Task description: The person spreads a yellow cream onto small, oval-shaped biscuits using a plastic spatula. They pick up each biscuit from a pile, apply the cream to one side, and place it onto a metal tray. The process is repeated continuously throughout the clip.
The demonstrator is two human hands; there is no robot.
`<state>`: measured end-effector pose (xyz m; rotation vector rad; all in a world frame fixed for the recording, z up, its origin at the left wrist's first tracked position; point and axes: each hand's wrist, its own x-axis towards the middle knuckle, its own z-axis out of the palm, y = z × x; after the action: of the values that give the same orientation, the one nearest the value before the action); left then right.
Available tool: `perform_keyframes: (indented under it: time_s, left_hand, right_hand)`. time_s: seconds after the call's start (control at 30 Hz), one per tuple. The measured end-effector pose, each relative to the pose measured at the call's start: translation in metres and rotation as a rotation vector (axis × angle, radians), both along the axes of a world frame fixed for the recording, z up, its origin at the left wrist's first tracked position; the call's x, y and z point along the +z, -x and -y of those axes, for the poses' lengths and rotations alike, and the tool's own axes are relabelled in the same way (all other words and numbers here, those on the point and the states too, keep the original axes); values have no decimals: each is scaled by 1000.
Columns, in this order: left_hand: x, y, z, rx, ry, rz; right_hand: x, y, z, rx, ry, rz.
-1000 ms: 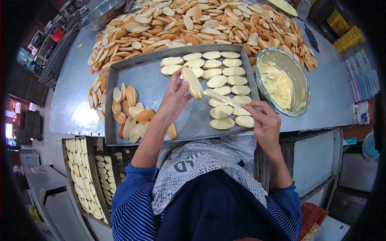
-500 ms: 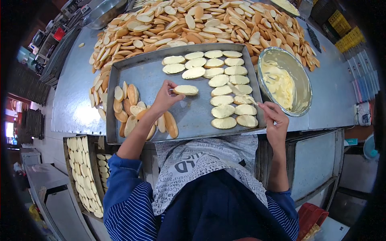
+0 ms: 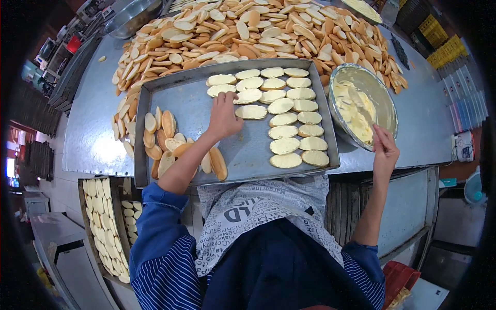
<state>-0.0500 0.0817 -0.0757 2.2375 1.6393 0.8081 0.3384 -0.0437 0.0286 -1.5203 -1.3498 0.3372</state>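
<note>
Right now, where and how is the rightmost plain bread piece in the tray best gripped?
Probably pinch the bread piece across its middle, by the long edges, from above and the right: it's a long oval, with bare tray to its right and slices crowding its left.

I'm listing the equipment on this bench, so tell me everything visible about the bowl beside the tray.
The bowl is round and deep, grey and metallic-looking, with a mottled edge. It stands mouth-up on the table, right of the tray; whether they touch is unclear. Pale yellow cream lies inside, with smears up the wall. The right hand holds a spreader in it.
</note>
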Motion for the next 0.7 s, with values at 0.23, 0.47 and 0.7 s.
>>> perform_keyframes:
  time_s: [0.23, 0.47, 0.7]
  left_hand:
    - [18, -26, -27, -167, -120, -246]
    - [13, -26, -31, -169, -70, -347]
    - [19, -71, -23, -272, -165, -218]
  right_hand:
    - [6, -4, -22, -40, 12, -10]
    - [-6, -30, -17, -79, 26, 57]
    - [-5, -30, -20, -92, 18, 55]
